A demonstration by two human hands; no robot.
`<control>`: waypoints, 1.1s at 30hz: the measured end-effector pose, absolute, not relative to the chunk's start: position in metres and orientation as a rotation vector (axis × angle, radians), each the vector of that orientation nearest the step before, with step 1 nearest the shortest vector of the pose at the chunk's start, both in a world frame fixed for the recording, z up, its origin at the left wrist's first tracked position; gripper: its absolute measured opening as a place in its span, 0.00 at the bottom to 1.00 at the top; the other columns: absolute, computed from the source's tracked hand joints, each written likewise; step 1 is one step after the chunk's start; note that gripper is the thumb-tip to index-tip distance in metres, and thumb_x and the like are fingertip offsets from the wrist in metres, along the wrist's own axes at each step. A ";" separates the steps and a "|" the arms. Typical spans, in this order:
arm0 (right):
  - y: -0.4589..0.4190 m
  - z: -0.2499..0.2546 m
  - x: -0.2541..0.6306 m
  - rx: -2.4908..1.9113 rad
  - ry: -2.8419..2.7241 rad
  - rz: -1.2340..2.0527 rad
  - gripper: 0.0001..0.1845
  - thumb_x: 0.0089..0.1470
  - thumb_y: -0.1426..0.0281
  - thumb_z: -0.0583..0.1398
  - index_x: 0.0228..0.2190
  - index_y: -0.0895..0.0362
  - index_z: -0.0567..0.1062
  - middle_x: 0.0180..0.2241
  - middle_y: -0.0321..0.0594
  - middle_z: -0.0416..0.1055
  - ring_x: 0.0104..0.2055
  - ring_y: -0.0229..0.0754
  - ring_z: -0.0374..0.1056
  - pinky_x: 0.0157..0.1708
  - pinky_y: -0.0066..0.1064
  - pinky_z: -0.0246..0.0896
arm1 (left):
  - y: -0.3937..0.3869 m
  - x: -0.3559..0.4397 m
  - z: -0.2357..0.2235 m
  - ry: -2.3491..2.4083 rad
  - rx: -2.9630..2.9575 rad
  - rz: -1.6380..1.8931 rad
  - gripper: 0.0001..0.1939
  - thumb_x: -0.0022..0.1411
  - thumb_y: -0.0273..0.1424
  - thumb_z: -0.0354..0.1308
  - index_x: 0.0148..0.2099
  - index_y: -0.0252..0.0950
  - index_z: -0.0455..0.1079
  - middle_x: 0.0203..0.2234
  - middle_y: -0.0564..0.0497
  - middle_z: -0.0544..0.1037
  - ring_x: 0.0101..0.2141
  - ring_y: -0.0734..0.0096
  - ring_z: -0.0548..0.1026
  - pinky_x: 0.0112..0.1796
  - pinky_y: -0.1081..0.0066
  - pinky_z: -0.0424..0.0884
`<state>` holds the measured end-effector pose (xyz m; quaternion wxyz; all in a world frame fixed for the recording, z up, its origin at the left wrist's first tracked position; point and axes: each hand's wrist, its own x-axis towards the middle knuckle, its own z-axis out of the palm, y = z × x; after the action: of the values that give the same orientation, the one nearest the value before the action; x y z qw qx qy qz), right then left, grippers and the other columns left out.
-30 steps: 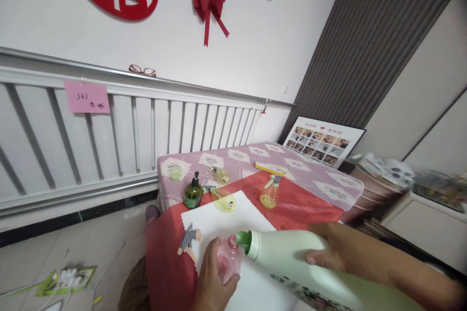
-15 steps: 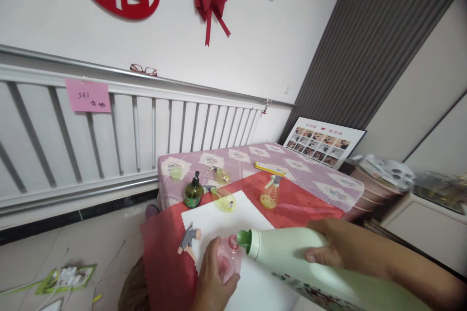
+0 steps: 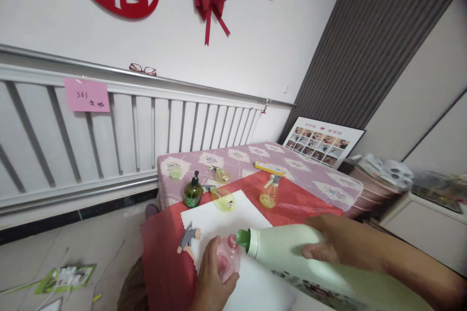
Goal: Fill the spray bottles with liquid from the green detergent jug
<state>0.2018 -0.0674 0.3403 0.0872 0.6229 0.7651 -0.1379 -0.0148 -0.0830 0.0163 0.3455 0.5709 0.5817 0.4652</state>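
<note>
My left hand (image 3: 215,279) is wrapped round a small clear pink bottle (image 3: 229,256) whose mouth is uncovered. In my right hand (image 3: 328,243) lies a large pale green detergent bottle (image 3: 288,248), tipped on its side. Its green spout (image 3: 242,238) sits right at the pink bottle's mouth; whether liquid flows, I cannot tell. A grey and peach spray head (image 3: 188,238) lies left of my left hand, on the red cloth and the edge of the white sheet (image 3: 255,282).
On the table stand a dark green pump bottle (image 3: 193,189) and an upright yellow spray bottle (image 3: 269,192). A yellow spray bottle (image 3: 223,200) and a smaller one (image 3: 221,175) lie on their sides. A yellow box (image 3: 269,168) rests behind them. The red cloth (image 3: 164,252) hangs over the front edge.
Almost nothing differs. Both hands hold the same bottles in nearly the same place, and the view has shifted very slightly.
</note>
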 end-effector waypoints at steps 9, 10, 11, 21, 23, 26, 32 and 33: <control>-0.065 0.343 0.198 1.815 2.232 -0.434 0.20 0.47 0.52 0.61 0.35 0.54 0.77 0.40 0.48 0.80 0.41 0.57 0.74 0.36 0.39 0.63 | -0.084 -0.014 0.022 1.529 1.487 1.170 0.43 0.49 0.30 0.57 0.67 0.29 0.49 0.67 0.37 0.60 0.67 0.54 0.58 0.67 0.56 0.55; -0.065 0.344 0.198 1.818 2.227 -0.428 0.20 0.47 0.52 0.61 0.35 0.54 0.77 0.40 0.48 0.80 0.41 0.57 0.74 0.36 0.39 0.63 | -0.085 -0.014 0.023 1.529 1.487 1.166 0.43 0.49 0.29 0.56 0.67 0.29 0.50 0.67 0.37 0.60 0.67 0.54 0.58 0.67 0.57 0.55; -0.066 0.344 0.197 1.819 2.222 -0.421 0.20 0.47 0.52 0.61 0.35 0.54 0.77 0.40 0.48 0.79 0.41 0.57 0.74 0.36 0.39 0.63 | -0.085 -0.014 0.024 1.528 1.487 1.165 0.43 0.48 0.29 0.57 0.67 0.29 0.50 0.67 0.37 0.60 0.67 0.54 0.58 0.67 0.57 0.55; -0.067 0.350 0.193 1.793 2.224 -0.378 0.20 0.47 0.53 0.61 0.36 0.54 0.77 0.41 0.49 0.80 0.42 0.57 0.74 0.37 0.39 0.64 | -0.084 -0.015 0.022 1.521 1.489 1.140 0.43 0.49 0.30 0.57 0.67 0.30 0.49 0.68 0.37 0.59 0.67 0.53 0.57 0.67 0.55 0.55; -0.066 0.350 0.192 1.793 2.236 -0.365 0.20 0.47 0.53 0.61 0.35 0.54 0.78 0.40 0.48 0.80 0.41 0.57 0.74 0.37 0.39 0.63 | -0.084 -0.015 0.020 1.514 1.489 1.163 0.43 0.49 0.30 0.57 0.67 0.30 0.50 0.67 0.36 0.59 0.67 0.52 0.57 0.67 0.54 0.55; -0.065 0.350 0.192 1.791 2.240 -0.367 0.19 0.47 0.53 0.61 0.35 0.54 0.78 0.40 0.48 0.80 0.41 0.57 0.74 0.36 0.39 0.64 | -0.084 -0.014 0.021 1.506 1.480 1.184 0.43 0.49 0.30 0.57 0.66 0.30 0.50 0.67 0.36 0.60 0.67 0.52 0.57 0.66 0.53 0.55; -0.066 0.352 0.189 1.777 2.217 -0.370 0.21 0.48 0.52 0.61 0.37 0.54 0.78 0.41 0.48 0.80 0.41 0.56 0.74 0.38 0.39 0.64 | -0.086 -0.014 0.028 1.518 1.482 1.163 0.44 0.48 0.30 0.56 0.67 0.28 0.48 0.67 0.35 0.58 0.67 0.53 0.56 0.67 0.54 0.53; -0.066 0.352 0.189 1.773 2.213 -0.361 0.21 0.48 0.52 0.61 0.37 0.54 0.78 0.41 0.48 0.79 0.42 0.56 0.74 0.38 0.39 0.64 | -0.086 -0.014 0.029 1.517 1.485 1.155 0.44 0.48 0.30 0.56 0.67 0.28 0.47 0.67 0.35 0.58 0.68 0.53 0.56 0.67 0.54 0.53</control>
<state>0.1888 -0.0656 0.3521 0.1410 0.6141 0.7664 -0.1252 -0.0141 -0.0864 0.0287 0.3546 0.5745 0.5871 0.4467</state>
